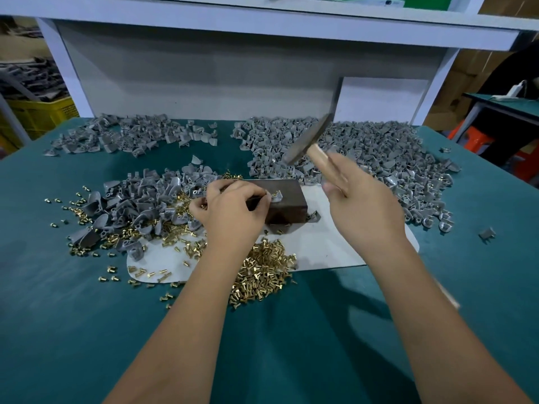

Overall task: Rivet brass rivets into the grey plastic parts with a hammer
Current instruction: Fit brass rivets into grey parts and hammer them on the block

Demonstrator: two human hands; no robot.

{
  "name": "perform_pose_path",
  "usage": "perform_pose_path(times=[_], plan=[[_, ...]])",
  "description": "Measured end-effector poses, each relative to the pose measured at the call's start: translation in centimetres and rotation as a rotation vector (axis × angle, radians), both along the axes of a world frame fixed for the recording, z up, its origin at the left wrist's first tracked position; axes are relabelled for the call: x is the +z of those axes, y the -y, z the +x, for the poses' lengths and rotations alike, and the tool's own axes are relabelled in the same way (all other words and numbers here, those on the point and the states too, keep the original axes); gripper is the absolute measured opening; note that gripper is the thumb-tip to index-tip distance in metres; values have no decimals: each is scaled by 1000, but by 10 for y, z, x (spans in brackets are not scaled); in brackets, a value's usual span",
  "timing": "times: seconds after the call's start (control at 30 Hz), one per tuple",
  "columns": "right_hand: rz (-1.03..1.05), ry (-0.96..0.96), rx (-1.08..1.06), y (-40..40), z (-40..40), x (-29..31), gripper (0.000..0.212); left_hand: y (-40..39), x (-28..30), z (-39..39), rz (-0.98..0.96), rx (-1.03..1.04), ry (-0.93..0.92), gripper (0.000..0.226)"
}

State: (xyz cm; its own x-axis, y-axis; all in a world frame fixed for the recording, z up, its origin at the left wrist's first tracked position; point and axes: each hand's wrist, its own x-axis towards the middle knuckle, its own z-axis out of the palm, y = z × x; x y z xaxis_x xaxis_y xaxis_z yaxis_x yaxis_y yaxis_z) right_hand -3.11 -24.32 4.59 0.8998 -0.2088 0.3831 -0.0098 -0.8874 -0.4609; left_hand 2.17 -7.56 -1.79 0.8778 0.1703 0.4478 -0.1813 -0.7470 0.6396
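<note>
A grey plastic part carrying a brass-yellow rivet sits at the left fingertips on a dark brown block. Beyond the right fingers, a pale wooden handle meets a grey hammer head. Teal mat; white sheet.

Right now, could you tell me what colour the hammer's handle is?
Light wood, pale tan handle, seen in the head view.
</note>
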Motion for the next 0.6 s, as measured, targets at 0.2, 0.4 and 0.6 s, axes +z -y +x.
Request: perform_pose_path(times=[0.2, 0.4, 0.6], plan=[[-153, 65, -21, -11, -8, 1, 52, 3, 0, -1, -62, 37, 41, 8], [-333, 55, -14, -14, -11, -1, 51, 3, -2, -1, -53, 34, 35, 9], [-348, -9, 20, -16, -14, -7, 55, 3, -4, 0, -69, 43, 43, 6]])
